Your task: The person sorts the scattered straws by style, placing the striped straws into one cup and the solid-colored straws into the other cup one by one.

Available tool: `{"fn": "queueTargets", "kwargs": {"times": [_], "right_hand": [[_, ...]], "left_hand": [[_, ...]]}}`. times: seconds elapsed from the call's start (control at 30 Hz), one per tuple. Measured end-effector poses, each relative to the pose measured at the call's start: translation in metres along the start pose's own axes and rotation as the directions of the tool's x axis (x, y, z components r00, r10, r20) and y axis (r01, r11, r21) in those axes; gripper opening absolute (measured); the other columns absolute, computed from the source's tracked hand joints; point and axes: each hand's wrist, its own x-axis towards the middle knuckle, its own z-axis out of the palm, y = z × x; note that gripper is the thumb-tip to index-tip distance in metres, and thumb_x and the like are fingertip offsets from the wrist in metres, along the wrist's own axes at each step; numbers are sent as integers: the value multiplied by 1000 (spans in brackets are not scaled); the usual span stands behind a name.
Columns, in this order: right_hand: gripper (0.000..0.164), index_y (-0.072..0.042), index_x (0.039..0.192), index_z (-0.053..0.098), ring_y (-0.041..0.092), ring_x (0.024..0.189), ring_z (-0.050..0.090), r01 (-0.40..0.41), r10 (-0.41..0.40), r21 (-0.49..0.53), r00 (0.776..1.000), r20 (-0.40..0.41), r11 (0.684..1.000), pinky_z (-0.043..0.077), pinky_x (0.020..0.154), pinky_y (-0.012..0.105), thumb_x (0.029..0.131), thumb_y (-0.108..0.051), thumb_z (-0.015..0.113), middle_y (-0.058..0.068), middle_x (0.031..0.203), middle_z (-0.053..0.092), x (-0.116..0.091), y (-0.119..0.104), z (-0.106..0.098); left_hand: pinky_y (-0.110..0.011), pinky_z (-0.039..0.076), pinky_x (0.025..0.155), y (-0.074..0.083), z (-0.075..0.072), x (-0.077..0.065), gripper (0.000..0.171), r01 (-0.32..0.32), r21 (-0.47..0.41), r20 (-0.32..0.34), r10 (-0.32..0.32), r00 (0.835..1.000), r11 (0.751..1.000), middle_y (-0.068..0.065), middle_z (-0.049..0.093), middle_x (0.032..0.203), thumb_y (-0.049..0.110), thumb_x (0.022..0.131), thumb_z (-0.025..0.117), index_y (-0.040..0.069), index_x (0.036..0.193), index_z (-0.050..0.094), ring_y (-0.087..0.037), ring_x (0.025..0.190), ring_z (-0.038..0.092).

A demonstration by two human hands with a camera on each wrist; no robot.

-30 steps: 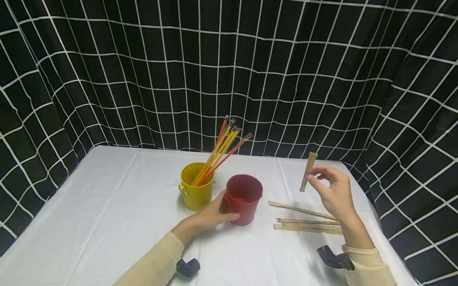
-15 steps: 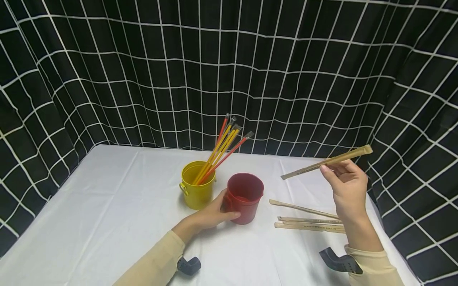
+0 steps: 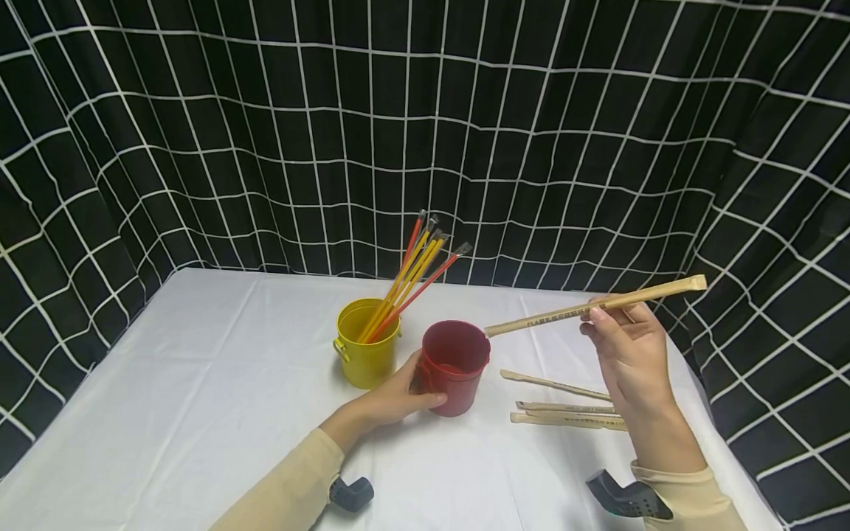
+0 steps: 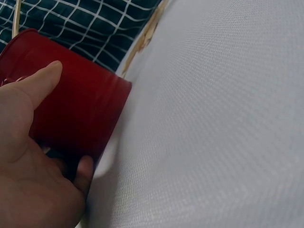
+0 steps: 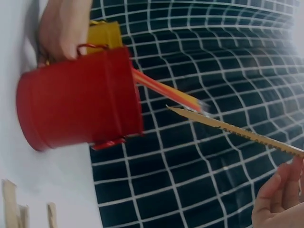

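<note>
Left hand (image 3: 396,399): we grip red pail (image 3: 460,391) from its 8 o'clock side | Right hand (image 3: 631,350): we pinch paper-wrapped straw (image 3: 571,312) near its middle, toward 2 o'clock of pail, tip apart | Risk, we judge: straw lies rather flat, so its tip may knock pail and twist

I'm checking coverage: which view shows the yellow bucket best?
The head view: the yellow bucket shows nearly whole, mouth included. The right wrist shows only part, behind the red bucket; the left wrist shows none.
</note>
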Motion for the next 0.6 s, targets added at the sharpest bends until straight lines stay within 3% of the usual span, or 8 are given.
{"fn": "queueTargets", "kwargs": {"times": [0.23, 0.6], "right_hand": [[19, -7, 102, 68, 7, 88, 68, -93, 95, -175, 995, 6, 980, 58, 79, 17, 97, 8, 57, -2, 96, 71, -6, 19, 11], [11, -10, 106, 62, 3, 92, 65, -246, 263, -358, 965, -2, 901, 56, 80, 17, 97, -3, 63, -10, 97, 69, -18, 54, 20]], "left_hand": [[-52, 24, 128, 3, -1, 0, 94, -7, 14, -2, 7, 1000, 1000, -1, 23, 169, 35, 91, 74, 24, 162, 14, -26, 159, 18], [-55, 24, 128, 2, -1, -1, 91, -28, 23, -6, 28, 1000, 999, -3, 27, 168, 34, 91, 74, 21, 161, 18, -27, 157, 21]]}}
